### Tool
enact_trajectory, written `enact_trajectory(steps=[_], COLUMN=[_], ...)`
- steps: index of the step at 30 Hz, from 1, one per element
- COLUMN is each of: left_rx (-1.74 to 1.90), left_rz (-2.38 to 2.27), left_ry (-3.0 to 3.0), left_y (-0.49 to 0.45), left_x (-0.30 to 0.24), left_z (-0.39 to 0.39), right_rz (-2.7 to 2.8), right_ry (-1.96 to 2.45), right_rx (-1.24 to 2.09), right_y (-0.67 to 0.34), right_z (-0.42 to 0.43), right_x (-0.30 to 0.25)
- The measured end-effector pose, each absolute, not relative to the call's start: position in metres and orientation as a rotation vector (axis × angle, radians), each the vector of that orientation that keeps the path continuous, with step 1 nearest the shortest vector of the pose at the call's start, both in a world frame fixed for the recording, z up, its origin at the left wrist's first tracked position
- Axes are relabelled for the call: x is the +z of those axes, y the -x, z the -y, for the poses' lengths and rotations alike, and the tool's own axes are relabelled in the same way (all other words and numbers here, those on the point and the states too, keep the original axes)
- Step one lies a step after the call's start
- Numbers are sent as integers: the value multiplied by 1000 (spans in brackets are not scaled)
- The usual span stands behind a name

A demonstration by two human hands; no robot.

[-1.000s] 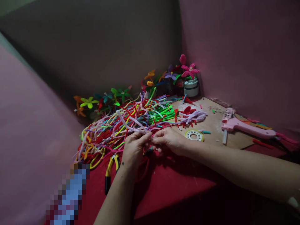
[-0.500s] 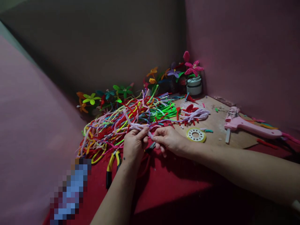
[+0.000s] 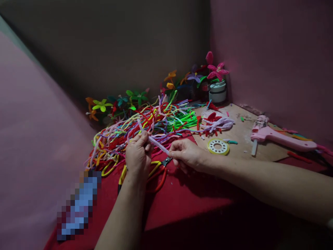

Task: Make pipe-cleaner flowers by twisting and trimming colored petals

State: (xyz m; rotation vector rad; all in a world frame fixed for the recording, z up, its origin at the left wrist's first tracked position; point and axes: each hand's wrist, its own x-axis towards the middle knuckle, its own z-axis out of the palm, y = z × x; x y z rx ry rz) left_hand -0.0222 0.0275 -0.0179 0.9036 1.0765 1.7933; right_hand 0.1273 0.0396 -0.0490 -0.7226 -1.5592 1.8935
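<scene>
A pale lilac pipe cleaner [image 3: 159, 144] runs between my two hands, slanting down to the right. My left hand [image 3: 138, 152] pinches it between thumb and fingers, and its far part sticks up beyond that hand. At the lower right end, my right hand [image 3: 186, 155] grips it with thumb and forefinger. Just behind lies a large heap of multicoloured pipe cleaners [image 3: 125, 133]. Below the hands on the red cloth are scissors with red and yellow handles [image 3: 161, 180], and yellow-handled pliers [image 3: 122, 175] partly hidden by my left arm.
On a brown board [image 3: 239, 139] rest a pink glue gun [image 3: 283, 138], a yellow-rimmed tape roll [image 3: 218, 147] and a bundle of lilac loops [image 3: 221, 124]. Pipe-cleaner flowers [image 3: 102, 105] and a grey-white jar [image 3: 218, 93] stand along the back. A pixelated blue object [image 3: 82, 205] lies at left.
My left hand has moved left, away from my right hand, so a longer stretch of the pipe cleaner shows between them. More of the scissors is uncovered.
</scene>
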Motion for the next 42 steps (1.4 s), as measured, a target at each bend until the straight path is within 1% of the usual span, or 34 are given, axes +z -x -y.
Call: enact_trajectory(steps=[5, 7, 9, 11, 13, 15, 20, 25, 28, 31, 35, 37, 39, 42], left_rx=[1928, 1895, 1776, 1573, 1336, 1209, 1301, 1285, 1257, 1193, 1254, 1285, 1311, 1308], left_rz=[-977, -934, -974, -1096, -1184, -1199, -1217, -1192, -1174, -1154, -1174, -1160, -1156, -1180], left_ry=[-817, -780, -774, -830, -931, -1029, -1097, -1143, -1149, -1147, -1162, -1188, -1209, -1226], left_y=[36, 36, 33, 26, 18, 12, 12, 14, 12, 9, 7, 6, 5, 6], left_x=[-15, -13, -12, -13, -16, -18, -21, -22, -23, -27, -34, -36, -36, -34], left_z=[-32, -32, -29, -25, -21, -18, -19, -20, -18, -18, -21, -21, -21, -21], right_rz=[1605, 1559, 1485, 1430, 1405, 1395, 1278, 1363, 1429, 1632, 1932, 2009, 2045, 2044], right_ry=[680, 702, 738, 755, 733, 669, 532, 592, 695, 739, 750, 722, 710, 703], right_rx=[1903, 1897, 1886, 1879, 1880, 1926, 2099, 2087, 1958, 1683, 1106, 906, 818, 830], right_y=[-128, -129, -130, -130, -130, -130, -131, -133, -133, -134, -136, -138, -138, -138], right_z=[-40, -40, -39, -39, -40, -43, -52, -53, -50, -47, -46, -45, -45, -45], right_x=[-54, -52, -48, -45, -45, -48, -55, -53, -49, -45, -43, -44, -45, -47])
